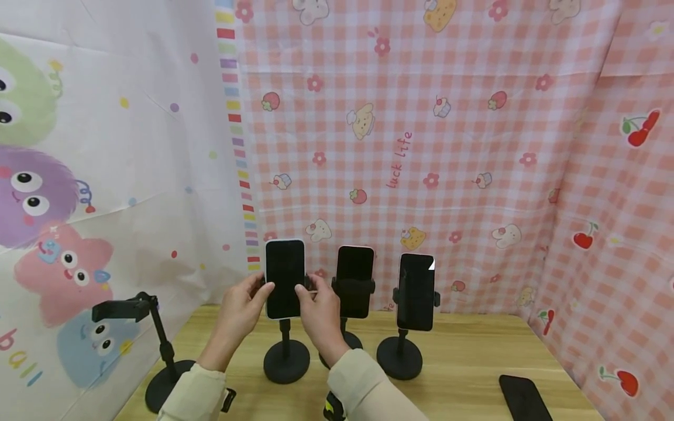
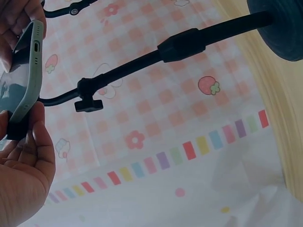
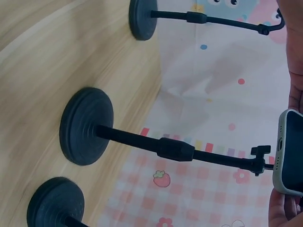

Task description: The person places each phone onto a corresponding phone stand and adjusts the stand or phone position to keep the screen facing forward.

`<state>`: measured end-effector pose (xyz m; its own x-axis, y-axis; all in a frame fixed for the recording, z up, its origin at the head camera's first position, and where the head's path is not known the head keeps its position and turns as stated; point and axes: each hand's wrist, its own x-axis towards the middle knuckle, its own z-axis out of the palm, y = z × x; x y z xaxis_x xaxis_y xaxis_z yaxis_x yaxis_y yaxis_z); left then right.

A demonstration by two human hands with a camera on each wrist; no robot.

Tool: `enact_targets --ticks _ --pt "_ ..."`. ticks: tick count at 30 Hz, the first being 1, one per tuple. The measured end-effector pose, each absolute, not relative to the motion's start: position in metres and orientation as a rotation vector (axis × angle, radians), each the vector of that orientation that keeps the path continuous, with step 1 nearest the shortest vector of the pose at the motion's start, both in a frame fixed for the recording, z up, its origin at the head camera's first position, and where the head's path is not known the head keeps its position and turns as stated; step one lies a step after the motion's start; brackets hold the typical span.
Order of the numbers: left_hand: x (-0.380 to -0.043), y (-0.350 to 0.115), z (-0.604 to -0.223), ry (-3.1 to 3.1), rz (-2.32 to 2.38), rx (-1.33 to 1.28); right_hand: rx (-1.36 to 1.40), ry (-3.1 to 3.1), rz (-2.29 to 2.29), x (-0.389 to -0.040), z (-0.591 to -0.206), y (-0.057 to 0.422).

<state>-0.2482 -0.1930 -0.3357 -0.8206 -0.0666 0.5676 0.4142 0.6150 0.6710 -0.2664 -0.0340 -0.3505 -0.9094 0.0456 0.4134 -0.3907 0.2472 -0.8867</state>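
Note:
A phone (image 1: pixel 285 279) with a pale frame and dark screen stands upright in the clamp of a black phone stand (image 1: pixel 286 361). My left hand (image 1: pixel 243 304) grips its left side, thumb at the screen's edge and fingers behind. On the opposite side my right hand (image 1: pixel 321 310) holds it the same way, thumb over the front. In the left wrist view, the left hand's fingers curl round a black clamp arm (image 2: pixel 18 130) at the edge of the phone (image 2: pixel 33 71). The right wrist view shows the lower end of the phone (image 3: pixel 284 151) between both hands.
Two more stands hold phones, the middle phone (image 1: pixel 355 269) and the right phone (image 1: pixel 416 292). An empty phone stand (image 1: pixel 171 380) is at the left. Another phone (image 1: pixel 523 397) lies flat on the wooden table (image 1: pixel 463 351). Patterned cloths (image 1: pixel 447 146) hang behind.

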Motion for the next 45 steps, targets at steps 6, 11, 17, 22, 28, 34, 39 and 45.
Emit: enact_targets --ticks 6,11,17,22,28,34,39,45 --pt "-0.250 -0.195 -0.340 -2.293 -1.155 -0.264 0.313 -2.182 1.693 -0.265 -0.353 -0.034" --pt "-0.253 -0.197 -0.344 -2.298 -1.159 -0.263 0.309 -2.175 1.679 -0.266 -0.354 -0.035" --pt "-0.259 -0.199 -0.347 -2.310 -1.190 -0.274 0.282 -2.184 1.660 -0.266 -0.354 -0.036" --pt "-0.260 -0.201 -0.346 -2.325 -1.213 -0.273 0.276 -2.194 1.672 -0.266 -0.354 -0.036" --pt "-0.258 -0.199 -0.344 -2.341 -1.205 -0.249 0.292 -2.194 1.696 -0.265 -0.353 -0.035" --pt "-0.258 -0.199 -0.343 -2.340 -1.164 -0.240 0.297 -2.193 1.694 -0.262 -0.354 -0.034" --pt "-0.257 -0.199 -0.345 -2.327 -1.159 -0.238 0.326 -2.198 1.667 -0.258 -0.358 -0.035" --pt "-0.256 -0.199 -0.346 -2.309 -1.134 -0.231 0.355 -2.192 1.638 -0.255 -0.366 -0.035"
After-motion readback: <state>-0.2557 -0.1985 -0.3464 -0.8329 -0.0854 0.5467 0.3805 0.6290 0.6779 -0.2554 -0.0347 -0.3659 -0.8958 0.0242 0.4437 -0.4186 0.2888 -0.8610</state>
